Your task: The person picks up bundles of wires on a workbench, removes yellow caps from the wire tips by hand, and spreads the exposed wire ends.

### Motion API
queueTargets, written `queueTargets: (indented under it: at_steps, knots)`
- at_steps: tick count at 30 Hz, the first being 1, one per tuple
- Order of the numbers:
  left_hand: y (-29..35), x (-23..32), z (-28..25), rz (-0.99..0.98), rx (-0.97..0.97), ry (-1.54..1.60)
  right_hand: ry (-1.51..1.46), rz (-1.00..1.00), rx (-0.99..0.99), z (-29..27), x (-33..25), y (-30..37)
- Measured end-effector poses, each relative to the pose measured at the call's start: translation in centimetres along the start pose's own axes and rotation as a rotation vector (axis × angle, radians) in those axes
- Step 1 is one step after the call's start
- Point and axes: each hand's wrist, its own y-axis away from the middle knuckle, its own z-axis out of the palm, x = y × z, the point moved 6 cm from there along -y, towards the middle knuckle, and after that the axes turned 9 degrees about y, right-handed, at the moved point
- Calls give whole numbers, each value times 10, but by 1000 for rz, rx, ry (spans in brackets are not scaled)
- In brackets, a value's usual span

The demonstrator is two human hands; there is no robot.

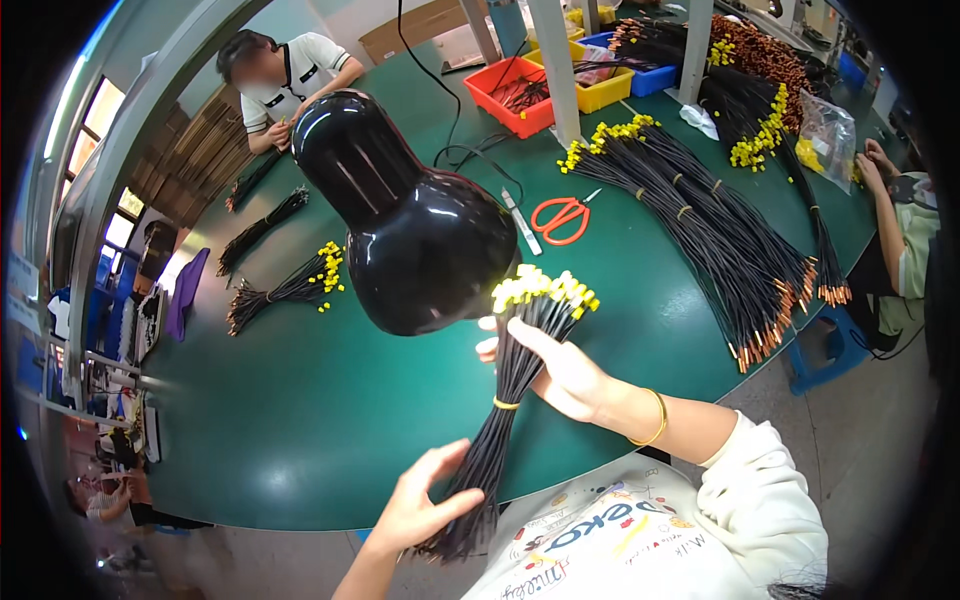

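Note:
A bundle of thin black cables (520, 365) with yellow end caps is tilted in front of me, its capped end up under the black lamp shade (430, 240). My right hand (565, 372) is wrapped round it just below the caps, thumb across the front. Lower down, my left hand (430, 500) grips the same bundle near its other end, thumb on one side and fingers on the other. A yellowish band (506, 404) ties the cables between my hands. The far fingers of my right hand are partly hidden behind the cables.
Orange-handled scissors (562, 220) and a white pen-like tool (521, 220) lie on the green table (270, 420) beyond the lamp. Large cable bundles (700, 225) lie at right, smaller ones (285, 285) at left. Red (515, 100) and yellow bins (600, 88) stand behind. Two co-workers sit at the table.

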Motion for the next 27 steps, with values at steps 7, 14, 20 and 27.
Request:
queueTargets:
  at_steps: [7, 14, 20, 27]
  knots:
    - [-83, 11, 5, -163, -125, 565, 584, 212, -305, 26, 7, -16]
    - [-107, 4, 23, -183, -287, 863, 491, 225, -236, 15, 5, -15]
    - [-117, 0, 28, -251, -178, 1066, 285, 102, -237, -3, -1, -24]
    - [-127, 0, 36, -129, -62, 1036, 425, 126, -110, -12, -4, -25]
